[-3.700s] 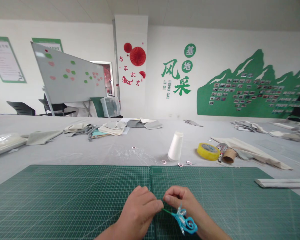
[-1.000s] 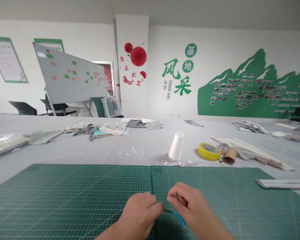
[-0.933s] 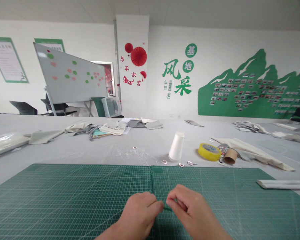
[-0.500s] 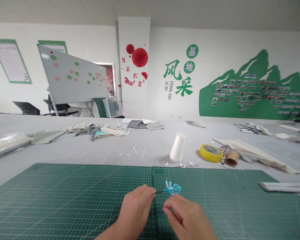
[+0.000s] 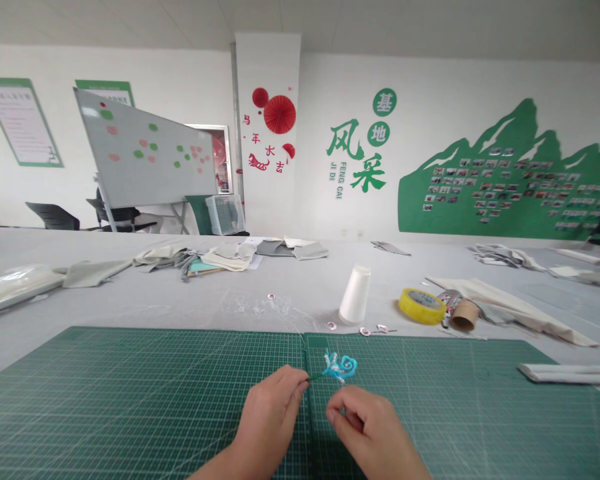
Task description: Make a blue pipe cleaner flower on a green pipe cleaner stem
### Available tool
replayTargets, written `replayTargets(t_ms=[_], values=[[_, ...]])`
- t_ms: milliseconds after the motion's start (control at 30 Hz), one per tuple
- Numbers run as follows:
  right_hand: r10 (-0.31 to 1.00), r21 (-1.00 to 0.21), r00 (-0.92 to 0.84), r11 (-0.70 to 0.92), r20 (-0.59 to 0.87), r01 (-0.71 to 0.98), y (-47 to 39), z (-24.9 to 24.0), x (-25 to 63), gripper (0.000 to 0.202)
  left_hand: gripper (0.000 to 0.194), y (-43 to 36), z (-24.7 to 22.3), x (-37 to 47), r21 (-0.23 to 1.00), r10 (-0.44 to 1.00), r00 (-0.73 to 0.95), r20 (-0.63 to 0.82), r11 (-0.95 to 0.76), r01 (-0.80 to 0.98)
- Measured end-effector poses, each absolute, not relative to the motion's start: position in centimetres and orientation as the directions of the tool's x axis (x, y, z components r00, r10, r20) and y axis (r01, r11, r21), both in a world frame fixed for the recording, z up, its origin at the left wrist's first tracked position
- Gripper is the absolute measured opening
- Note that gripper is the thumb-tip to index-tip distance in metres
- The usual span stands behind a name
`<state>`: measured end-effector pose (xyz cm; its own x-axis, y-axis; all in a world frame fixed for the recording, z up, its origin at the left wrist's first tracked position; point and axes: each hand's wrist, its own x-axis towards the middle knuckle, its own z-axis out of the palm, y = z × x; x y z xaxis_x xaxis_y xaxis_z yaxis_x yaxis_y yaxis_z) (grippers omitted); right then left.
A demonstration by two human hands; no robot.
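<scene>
My left hand (image 5: pixel 271 415) pinches the dark green stem of a small blue and clear beaded flower (image 5: pixel 341 366), which points to the right with a curled blue loop at its end. My right hand (image 5: pixel 370 427) is just below the flower, fingers closed together; what its fingertips hold, if anything, is too small to make out. Both hands are over the green cutting mats (image 5: pixel 180 373), near the seam between them.
Beyond the mats stand a white thread cone (image 5: pixel 355 295), a yellow tape roll (image 5: pixel 422 306) and a brown cardboard roll (image 5: pixel 464 315). Small pink-white pieces (image 5: pixel 365 331) lie by the mat edge. Cloth scraps (image 5: pixel 230 255) lie farther back, and a folded cloth (image 5: pixel 575 374) at right.
The flower has moved slightly left and up, and its stem tilts more upward. My left hand has shifted slightly up and left. My right hand has hardly moved.
</scene>
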<state>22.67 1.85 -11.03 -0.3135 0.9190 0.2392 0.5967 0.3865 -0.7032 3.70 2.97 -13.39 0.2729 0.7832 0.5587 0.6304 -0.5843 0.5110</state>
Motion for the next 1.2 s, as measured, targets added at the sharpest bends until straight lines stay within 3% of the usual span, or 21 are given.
replayTargets(t_ms=[233,433,633,800,1033,1200], values=[[0.941,-0.842,-0.281,0.300,0.186,0.448,3.3,-12.0,23.5,0.027,0.023,3.0,-12.9,3.7,0.456,0.701,0.360,0.615,-0.690,0.563],[0.926,-0.858,-0.260,0.359,0.275,0.368,4.7,-12.3,24.5,0.017,0.027,2.7,-12.7,3.8,0.372,0.622,0.449,0.641,-0.764,0.527],[0.930,-0.884,-0.235,0.349,0.284,0.311,5.7,-13.7,25.0,0.023,0.029,2.6,-12.6,3.8,0.273,0.551,0.554,0.624,-0.818,0.506],[0.927,-0.880,-0.251,0.351,0.278,0.321,5.5,-13.0,25.1,0.029,0.032,2.6,-12.5,3.9,0.164,0.493,0.621,0.610,-0.844,0.510],[0.908,-0.839,-0.304,0.392,0.288,0.376,4.4,-10.3,25.2,0.022,0.030,2.4,-12.2,4.1,0.007,0.423,0.691,0.586,-0.856,0.518],[0.891,-0.799,-0.313,0.438,0.327,0.412,3.4,-8.9,24.6,0.019,0.025,2.4,-12.2,4.3,-0.031,0.429,0.701,0.570,-0.841,0.540]])
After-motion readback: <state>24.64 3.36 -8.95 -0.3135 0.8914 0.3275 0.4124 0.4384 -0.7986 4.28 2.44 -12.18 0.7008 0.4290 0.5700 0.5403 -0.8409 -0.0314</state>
